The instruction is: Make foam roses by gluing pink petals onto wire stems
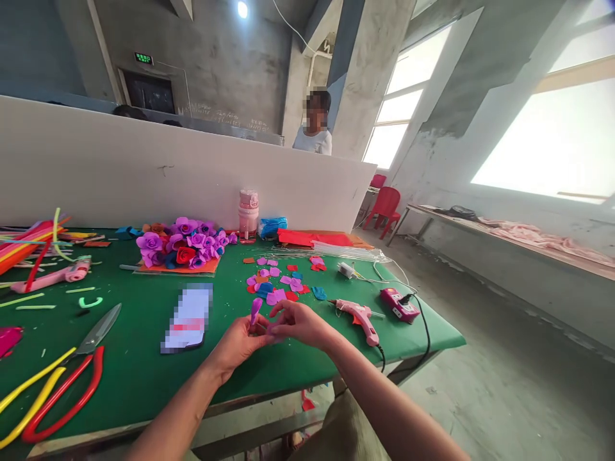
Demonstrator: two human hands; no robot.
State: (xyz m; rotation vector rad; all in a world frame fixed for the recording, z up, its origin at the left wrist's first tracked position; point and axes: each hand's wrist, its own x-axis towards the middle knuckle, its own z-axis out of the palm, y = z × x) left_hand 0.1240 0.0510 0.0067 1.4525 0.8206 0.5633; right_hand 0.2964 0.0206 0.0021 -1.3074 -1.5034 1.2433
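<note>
My left hand [243, 342] is closed on a small purple paper flower bud [256, 308] above the front of the green table. Close against it, the fingers of my right hand [298, 320] pinch a purple petal [275, 328], mostly hidden by the fingertips. Just beyond my hands lie loose petals [276, 296] in purple, red, blue and orange. A pink glue gun [360, 315] rests to the right of my right hand. Left of my left hand is a phone [189, 318] with its screen lit.
Finished paper flowers [185, 243] sit at the back beside a pink bottle [248, 214]. Scissors [72, 378] lie at left, near a second pink glue gun [52, 275]. A pink power box [398, 305] with cords is at right. Behind a white partition [192, 173] stands a person [314, 131].
</note>
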